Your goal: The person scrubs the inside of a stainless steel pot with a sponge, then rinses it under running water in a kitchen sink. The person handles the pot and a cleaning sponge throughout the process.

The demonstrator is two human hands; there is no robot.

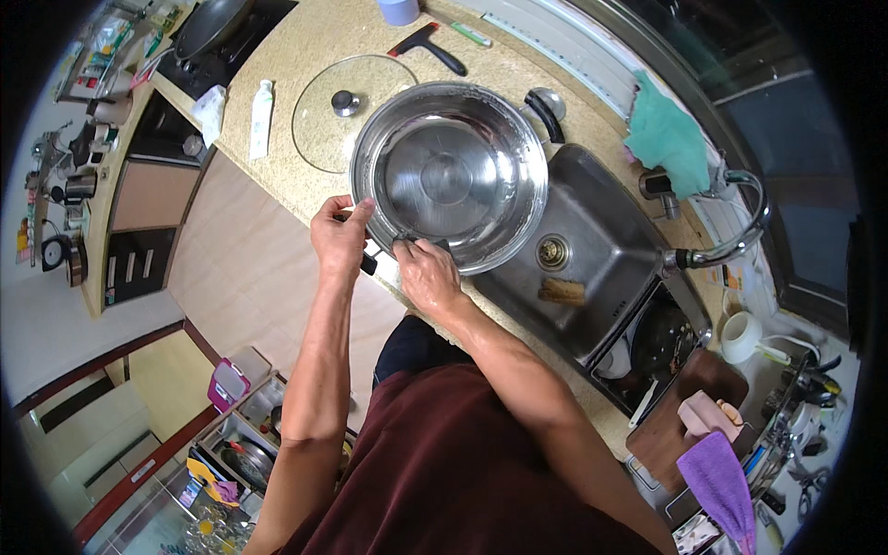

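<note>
A large stainless-steel pot (447,178) with wet, shiny walls is tilted over the counter edge and the sink's near corner. My left hand (341,234) grips its rim beside a black side handle. With my right hand (428,275) I press a dark scrubbing pad (438,244) against the inner wall near the rim. The pot's other black handle (544,118) points away towards the window. A glass lid (319,132) with a black knob lies on the counter, partly hidden by the pot. In the steel sink (596,229) a brownish sponge (562,292) lies near the drain (553,252).
A white tube (261,119) and a black-handled squeegee (437,52) lie on the counter. The chrome faucet (746,243) arches over the sink's right side. A green cloth (666,139) hangs near the window. A brown cutting board (694,409) and a purple towel (718,485) are at lower right.
</note>
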